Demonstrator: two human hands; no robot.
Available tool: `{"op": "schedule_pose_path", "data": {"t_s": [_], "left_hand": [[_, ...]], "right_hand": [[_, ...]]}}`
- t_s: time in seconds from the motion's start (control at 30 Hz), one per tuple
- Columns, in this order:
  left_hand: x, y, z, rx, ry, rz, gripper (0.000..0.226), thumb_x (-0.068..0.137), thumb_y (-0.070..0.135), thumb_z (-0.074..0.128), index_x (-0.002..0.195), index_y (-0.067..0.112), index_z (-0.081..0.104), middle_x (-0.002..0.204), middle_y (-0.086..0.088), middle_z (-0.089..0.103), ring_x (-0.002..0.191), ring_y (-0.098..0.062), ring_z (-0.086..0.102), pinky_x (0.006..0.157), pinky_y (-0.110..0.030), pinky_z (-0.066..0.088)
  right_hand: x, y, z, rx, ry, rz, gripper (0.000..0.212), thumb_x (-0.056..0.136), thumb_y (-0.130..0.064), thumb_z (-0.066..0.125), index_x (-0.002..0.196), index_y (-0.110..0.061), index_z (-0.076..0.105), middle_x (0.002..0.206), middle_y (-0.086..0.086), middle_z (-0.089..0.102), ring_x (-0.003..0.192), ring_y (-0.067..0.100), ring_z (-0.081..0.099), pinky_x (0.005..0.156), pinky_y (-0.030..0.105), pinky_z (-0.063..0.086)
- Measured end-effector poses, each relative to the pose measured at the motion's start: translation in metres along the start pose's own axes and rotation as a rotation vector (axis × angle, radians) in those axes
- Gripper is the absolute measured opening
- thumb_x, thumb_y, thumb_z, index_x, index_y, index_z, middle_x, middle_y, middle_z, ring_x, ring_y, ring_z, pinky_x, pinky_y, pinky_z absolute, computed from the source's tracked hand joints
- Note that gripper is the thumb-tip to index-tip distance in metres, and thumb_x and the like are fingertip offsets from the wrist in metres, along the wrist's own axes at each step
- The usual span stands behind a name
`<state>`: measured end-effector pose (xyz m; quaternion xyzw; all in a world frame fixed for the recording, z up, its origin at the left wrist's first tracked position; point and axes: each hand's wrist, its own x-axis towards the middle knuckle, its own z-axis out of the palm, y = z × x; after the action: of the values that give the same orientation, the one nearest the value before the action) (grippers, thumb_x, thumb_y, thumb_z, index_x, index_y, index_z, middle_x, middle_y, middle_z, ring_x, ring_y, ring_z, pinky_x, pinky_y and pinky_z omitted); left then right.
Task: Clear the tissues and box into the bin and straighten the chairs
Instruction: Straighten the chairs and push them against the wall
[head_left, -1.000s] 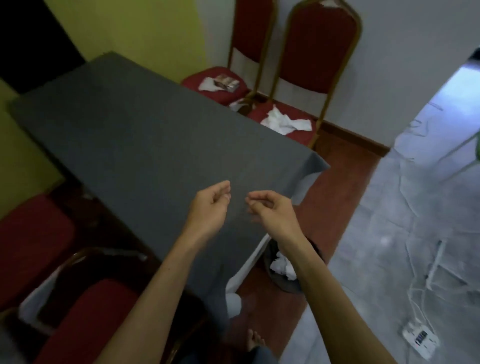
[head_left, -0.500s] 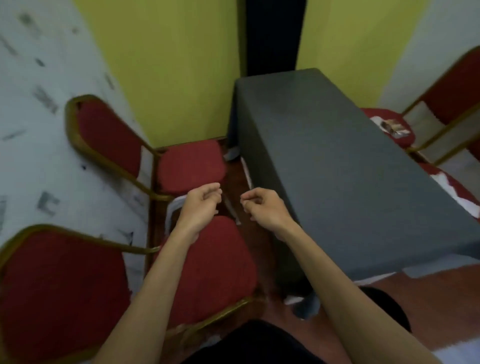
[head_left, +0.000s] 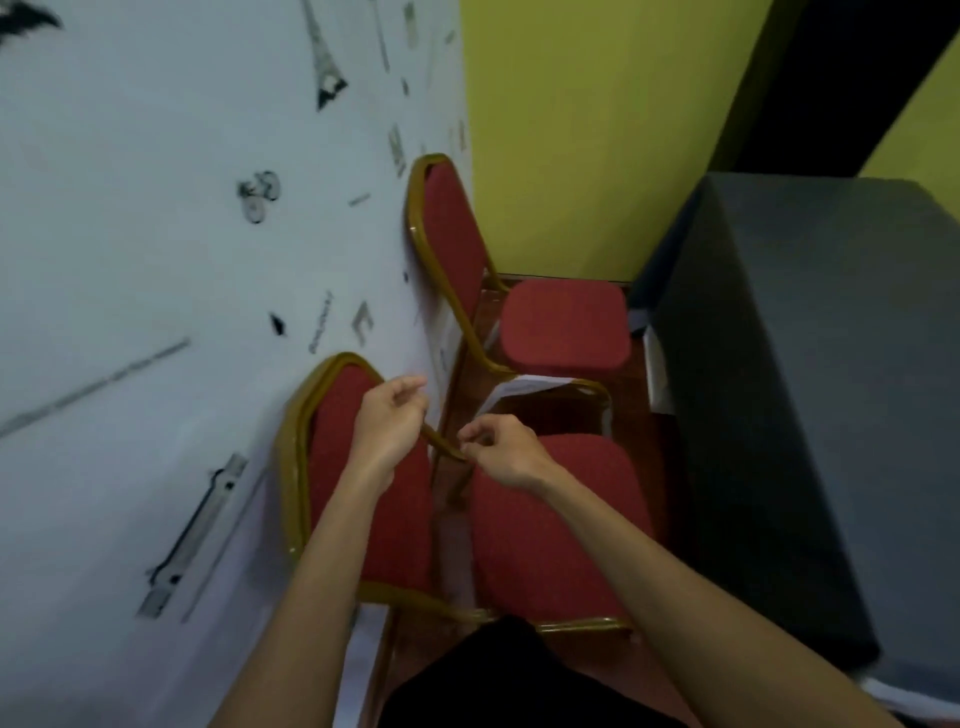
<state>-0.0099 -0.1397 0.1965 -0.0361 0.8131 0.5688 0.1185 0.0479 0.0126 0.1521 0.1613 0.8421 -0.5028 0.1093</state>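
Two red-cushioned chairs with gold frames stand along the white patterned wall. The near chair (head_left: 556, 525) is right below me, its back (head_left: 363, 483) against the wall. The far chair (head_left: 563, 325) stands beyond it, in the corner. My left hand (head_left: 387, 421) hovers over the top of the near chair's back, fingers loosely curled and holding nothing. My right hand (head_left: 498, 449) is beside it, fingertips close to the gold frame bar (head_left: 441, 442) that runs between back and seat; no grip shows. Tissues, box and bin are out of view.
A table under a grey cloth (head_left: 810, 374) fills the right side, leaving a narrow gap to the chairs. A yellow wall (head_left: 582, 135) closes the corner behind the far chair. My dark clothing shows at the bottom edge.
My view has swung left, away from the table and bin, toward the wall-side chairs. Both hands have kept their loose curl and now hover over the near chair's back.
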Motion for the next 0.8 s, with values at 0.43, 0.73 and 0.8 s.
{"op": "schedule_pose_path", "data": {"t_s": [0.43, 0.73, 0.8], "left_hand": [[-0.004, -0.078, -0.114, 0.229, 0.342, -0.137, 0.041, 0.091, 0.021, 0.059, 0.129, 0.007, 0.061, 0.122, -0.013, 0.069, 0.103, -0.029, 0.065, 0.082, -0.032, 0.047], [0.029, -0.104, -0.126, -0.238, -0.098, -0.416, 0.045, 0.081, -0.013, 0.061, 0.114, 0.017, 0.068, 0.094, -0.015, 0.078, 0.086, -0.036, 0.073, 0.070, -0.045, 0.061], [0.031, -0.103, -0.122, -0.258, -0.136, -0.400, 0.047, 0.080, -0.016, 0.058, 0.112, 0.018, 0.068, 0.094, -0.015, 0.077, 0.087, -0.036, 0.072, 0.069, -0.045, 0.061]], "right_hand": [[0.031, -0.053, 0.117, -0.253, -0.308, -0.097, 0.039, 0.089, -0.035, 0.072, 0.125, -0.021, 0.063, 0.129, 0.002, 0.065, 0.117, 0.022, 0.061, 0.085, 0.025, 0.043], [0.026, -0.028, 0.117, -0.205, -0.303, 0.014, 0.056, 0.084, -0.037, 0.080, 0.133, -0.017, 0.061, 0.136, 0.004, 0.062, 0.124, 0.022, 0.059, 0.100, 0.029, 0.049], [0.021, -0.023, 0.119, -0.218, -0.331, 0.026, 0.069, 0.080, -0.039, 0.083, 0.140, -0.018, 0.057, 0.141, 0.004, 0.060, 0.128, 0.022, 0.057, 0.100, 0.028, 0.047]]}}
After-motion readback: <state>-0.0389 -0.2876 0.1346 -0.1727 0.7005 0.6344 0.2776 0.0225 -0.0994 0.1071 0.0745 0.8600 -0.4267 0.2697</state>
